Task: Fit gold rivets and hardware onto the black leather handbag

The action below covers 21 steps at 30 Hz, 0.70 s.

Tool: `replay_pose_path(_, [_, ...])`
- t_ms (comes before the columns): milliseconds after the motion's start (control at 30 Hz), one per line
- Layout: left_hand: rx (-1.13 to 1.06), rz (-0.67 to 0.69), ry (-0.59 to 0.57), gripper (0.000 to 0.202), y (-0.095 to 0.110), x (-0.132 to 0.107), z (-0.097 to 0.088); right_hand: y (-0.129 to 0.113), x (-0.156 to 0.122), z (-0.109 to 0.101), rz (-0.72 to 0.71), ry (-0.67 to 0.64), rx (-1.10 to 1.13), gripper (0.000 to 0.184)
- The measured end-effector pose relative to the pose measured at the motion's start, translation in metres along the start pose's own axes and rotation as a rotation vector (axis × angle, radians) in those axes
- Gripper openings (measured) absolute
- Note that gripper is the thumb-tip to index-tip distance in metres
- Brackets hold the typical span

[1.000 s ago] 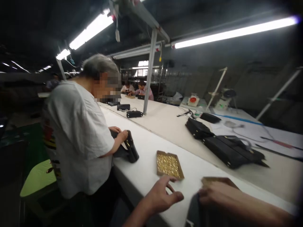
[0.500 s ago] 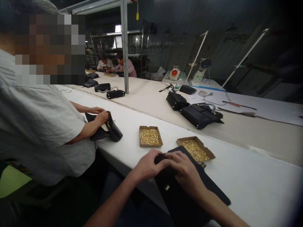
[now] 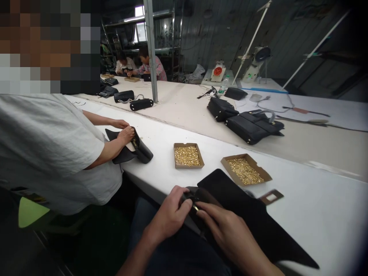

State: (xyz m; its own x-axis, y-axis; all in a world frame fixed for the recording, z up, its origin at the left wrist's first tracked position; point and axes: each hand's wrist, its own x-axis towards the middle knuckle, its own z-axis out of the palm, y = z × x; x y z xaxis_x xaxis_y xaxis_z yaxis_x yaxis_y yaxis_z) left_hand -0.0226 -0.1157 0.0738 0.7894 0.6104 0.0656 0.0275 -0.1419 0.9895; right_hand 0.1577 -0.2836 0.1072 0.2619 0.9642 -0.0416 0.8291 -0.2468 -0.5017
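A black handbag point(image 3: 234, 195) lies at the table's near edge, its broad flap spread out to the right. My left hand point(image 3: 172, 212) is closed on the bag's left edge, thumb on top. My right hand point(image 3: 227, 228) reaches over the bag, its fingertips pinched together at a small gold-coloured metal piece point(image 3: 196, 208) close to my left thumb. Whether that piece is fixed to the bag I cannot tell. A tab with a rectangular metal frame point(image 3: 271, 197) sticks out beyond the flap. My palms hide part of the bag.
Two shallow cardboard boxes point(image 3: 189, 167) of small gold-coloured metal parts stand just beyond the bag. At left, a co-worker's hands point(image 3: 126, 134) work on another black bag point(image 3: 143, 153). Finished-looking black bags point(image 3: 250, 128) lie farther back. A metal post point(image 3: 151, 53) rises from the table.
The handbag has turned and tipped, so more of its flap and the framed tab show. My right hand has drawn back from over the bag's edge, and the gold-coloured piece now shows at its fingertips.
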Motion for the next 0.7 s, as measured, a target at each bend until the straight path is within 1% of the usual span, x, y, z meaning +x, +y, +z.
replay_pose_path(100, [0.01, -0.034, -0.029, 0.034, 0.001, -0.016, -0.005, 0.002, 0.004, -0.012, -0.094, -0.078, -0.022, 0.03])
replay_pose_path(133, [0.012, -0.051, -0.035, 0.036, 0.001, -0.022, -0.006, 0.002, 0.006, -0.016, -0.139, -0.084, -0.038, 0.03])
replay_pose_path(200, [0.029, -0.069, -0.024, 0.036, 0.001, -0.033, -0.006, 0.002, 0.011, -0.022, -0.216, -0.053, -0.122, 0.034])
replay_pose_path(300, [0.05, -0.071, 0.064, 0.034, -0.003, -0.047, 0.002, 0.001, 0.021, -0.027, -0.337, 0.045, -0.325, 0.038])
replay_pose_path(367, [0.04, -0.084, 0.143, 0.029, -0.008, -0.054, 0.01, 0.002, 0.027, -0.028, -0.4, 0.071, -0.375, 0.039])
replay_pose_path(433, [0.015, -0.119, 0.184, 0.026, -0.012, -0.06, 0.018, 0.004, 0.029, -0.026, -0.413, 0.056, -0.344, 0.035])
replay_pose_path(500, [0.001, -0.162, 0.178, 0.025, -0.013, -0.064, 0.024, 0.009, 0.027, -0.023, -0.39, 0.043, -0.308, 0.027])
replay_pose_path(567, [0.052, -0.177, 0.173, 0.026, -0.01, -0.063, 0.027, 0.014, 0.022, -0.019, -0.379, 0.052, -0.253, 0.023])
replay_pose_path(700, [0.26, -0.132, 0.215, 0.019, 0.0, -0.049, 0.028, 0.021, 0.01, -0.014, -0.353, 0.177, -0.093, 0.021])
